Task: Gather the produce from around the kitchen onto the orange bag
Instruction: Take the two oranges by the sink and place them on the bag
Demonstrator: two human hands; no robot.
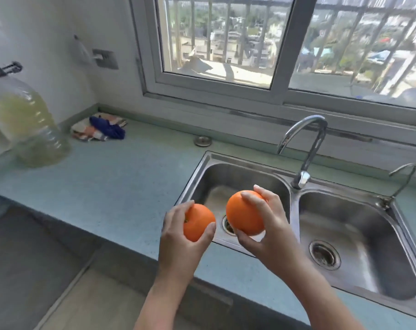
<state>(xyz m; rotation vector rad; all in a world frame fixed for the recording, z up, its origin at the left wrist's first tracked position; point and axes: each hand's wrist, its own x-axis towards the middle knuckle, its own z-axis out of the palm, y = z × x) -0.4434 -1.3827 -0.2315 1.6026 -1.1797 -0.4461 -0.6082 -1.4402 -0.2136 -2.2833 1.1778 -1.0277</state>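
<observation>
My left hand (178,236) grips a round orange fruit (198,222) with a small dark stem spot, thumb below and fingers over its left side. My right hand (269,229) grips a second, slightly larger orange fruit (244,211), fingers curled over its top and thumb under it. Both fruits hang in the air above the front edge of the left basin of a steel double sink (295,210). No orange bag is in view.
A blue-green counter (111,186) runs left of the sink. A large bottle of yellow liquid (28,129) stands at far left, and folded cloths (99,127) lie near the wall. A tall tap (307,148) and a small tap (402,177) rise behind the basins, below a barred window.
</observation>
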